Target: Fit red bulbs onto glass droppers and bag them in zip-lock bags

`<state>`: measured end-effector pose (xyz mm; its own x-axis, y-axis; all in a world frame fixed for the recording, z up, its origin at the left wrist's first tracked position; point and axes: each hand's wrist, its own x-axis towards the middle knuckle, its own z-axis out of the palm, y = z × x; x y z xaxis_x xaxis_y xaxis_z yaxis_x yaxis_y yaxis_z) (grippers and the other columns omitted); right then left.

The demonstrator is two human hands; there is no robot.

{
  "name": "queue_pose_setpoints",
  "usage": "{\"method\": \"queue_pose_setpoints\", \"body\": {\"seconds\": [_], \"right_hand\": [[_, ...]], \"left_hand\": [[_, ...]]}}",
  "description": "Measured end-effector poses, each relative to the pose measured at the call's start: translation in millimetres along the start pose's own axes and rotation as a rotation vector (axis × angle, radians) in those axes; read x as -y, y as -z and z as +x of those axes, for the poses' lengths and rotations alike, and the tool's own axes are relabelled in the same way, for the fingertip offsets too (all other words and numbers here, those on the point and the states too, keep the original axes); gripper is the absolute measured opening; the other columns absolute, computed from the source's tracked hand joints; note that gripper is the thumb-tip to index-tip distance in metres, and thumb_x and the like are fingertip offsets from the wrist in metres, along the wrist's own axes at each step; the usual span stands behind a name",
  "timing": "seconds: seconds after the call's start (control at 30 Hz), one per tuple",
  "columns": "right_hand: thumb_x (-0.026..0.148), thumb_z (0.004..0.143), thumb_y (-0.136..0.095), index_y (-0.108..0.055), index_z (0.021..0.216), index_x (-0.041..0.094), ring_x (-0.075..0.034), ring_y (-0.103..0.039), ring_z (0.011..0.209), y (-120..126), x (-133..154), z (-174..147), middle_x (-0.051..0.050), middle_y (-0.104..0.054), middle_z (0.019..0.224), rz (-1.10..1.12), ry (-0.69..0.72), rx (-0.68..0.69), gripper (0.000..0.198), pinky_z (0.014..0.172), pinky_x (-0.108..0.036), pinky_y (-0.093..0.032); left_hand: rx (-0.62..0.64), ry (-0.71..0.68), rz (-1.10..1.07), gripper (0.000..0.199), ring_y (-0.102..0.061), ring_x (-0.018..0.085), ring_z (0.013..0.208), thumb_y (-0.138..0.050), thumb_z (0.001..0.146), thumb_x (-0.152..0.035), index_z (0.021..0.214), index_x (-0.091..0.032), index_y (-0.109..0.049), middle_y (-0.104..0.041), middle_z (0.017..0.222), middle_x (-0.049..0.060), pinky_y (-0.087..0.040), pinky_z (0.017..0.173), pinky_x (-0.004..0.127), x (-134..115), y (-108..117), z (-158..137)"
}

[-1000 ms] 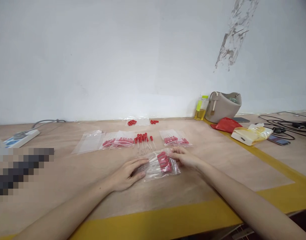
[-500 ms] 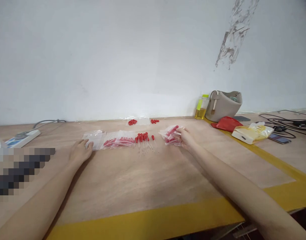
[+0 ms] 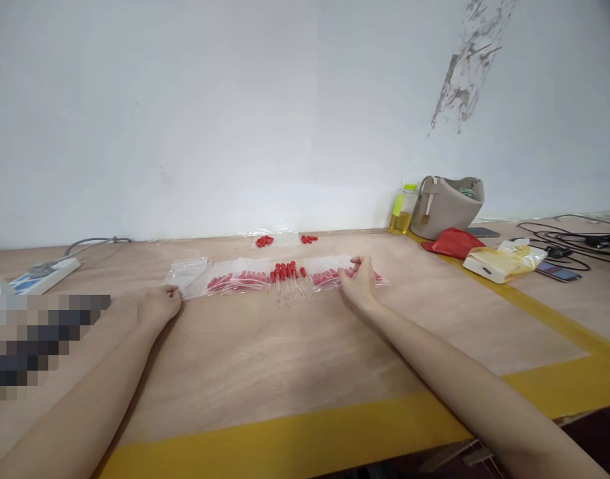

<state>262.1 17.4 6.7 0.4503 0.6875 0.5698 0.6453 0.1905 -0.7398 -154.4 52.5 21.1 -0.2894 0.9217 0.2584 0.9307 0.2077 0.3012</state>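
Observation:
My left hand is closed at the near left corner of the flat clear zip bags, its fingertips pinching the edge. My right hand, thumb and fingers apart, rests over the right-hand row of bagged red-bulbed droppers, hiding part of it. Another overlapping row of bagged droppers lies beside the flat bags. Between the two rows sits a bunch of loose glass droppers with red rubber bulbs, tips toward me. One more loose dropper lies just right of the bunch.
Loose red bulbs lie near the wall, with more red bulbs alongside. A power strip is at left. At right stand a yellow-liquid bottle, a grey bag, a red pouch, a tissue pack, a phone and cables.
My right hand has let go of the bagged droppers, which now lie in an overlapping row on the table. My left fingers have curled in at the edge of the clear bags.

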Motion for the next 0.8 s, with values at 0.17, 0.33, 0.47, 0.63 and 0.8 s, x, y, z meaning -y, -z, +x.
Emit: {"method": "queue_pose_setpoints", "body": {"seconds": [0.17,0.33,0.47,0.63,0.8], "right_hand": [[0.017,0.071,-0.046,-0.051,0.084,0.017,-0.015,-0.051,0.078,-9.8,12.1,-1.8,-0.005,-0.053,0.086,-0.114,0.247,0.318,0.014,0.07,-0.026,-0.038],[0.02,0.074,-0.048,-0.051,0.097,0.015,-0.017,-0.054,0.082,-36.6,32.8,2.9,-0.009,-0.059,0.088,-0.258,0.195,0.551,0.024,0.07,-0.027,-0.039],[0.027,0.072,-0.054,-0.043,0.108,0.011,-0.024,-0.056,0.087,-58.7,46.9,11.3,-0.015,-0.058,0.095,-0.319,-0.01,0.607,0.04,0.067,-0.03,-0.042],[0.015,0.064,-0.06,-0.043,0.107,0.006,-0.028,-0.056,0.091,-79.1,54.4,18.6,-0.021,-0.056,0.1,-0.347,-0.137,0.664,0.047,0.068,-0.032,-0.043],[0.012,0.065,-0.058,-0.045,0.103,0.003,-0.024,-0.057,0.082,-74.7,58.6,30.4,-0.019,-0.059,0.089,-0.253,-0.158,0.652,0.041,0.063,-0.027,-0.042]], "left_hand": [[-0.204,0.098,-0.093,0.031,-0.057,0.027,0.075,-0.045,0.078,-0.032,0.096,-0.011,-0.06,-0.062,0.08,0.007,-0.043,0.061,0.034,-5.7,9.0,-3.7],[-0.335,-0.23,-0.34,0.028,-0.057,0.018,0.084,-0.044,0.081,-0.035,0.098,-0.017,-0.057,-0.061,0.102,0.002,-0.045,0.069,0.027,-42.7,13.8,-23.3],[-0.14,-0.841,-0.482,0.02,-0.056,0.018,0.094,-0.047,0.08,-0.031,0.086,-0.018,-0.06,-0.063,0.097,0.005,-0.043,0.083,0.029,-82.4,9.9,-65.1],[0.354,-1.086,-0.38,0.025,-0.054,0.017,0.102,-0.042,0.085,-0.027,0.103,-0.022,-0.058,-0.058,0.112,0.004,-0.043,0.088,0.031,-109.9,2.1,-118.1],[0.509,-1.163,-0.331,0.038,-0.038,0.02,0.12,-0.041,0.087,-0.031,0.124,-0.025,-0.044,-0.042,0.131,0.005,-0.032,0.1,0.037,-114.7,-3.5,-130.2]]}}
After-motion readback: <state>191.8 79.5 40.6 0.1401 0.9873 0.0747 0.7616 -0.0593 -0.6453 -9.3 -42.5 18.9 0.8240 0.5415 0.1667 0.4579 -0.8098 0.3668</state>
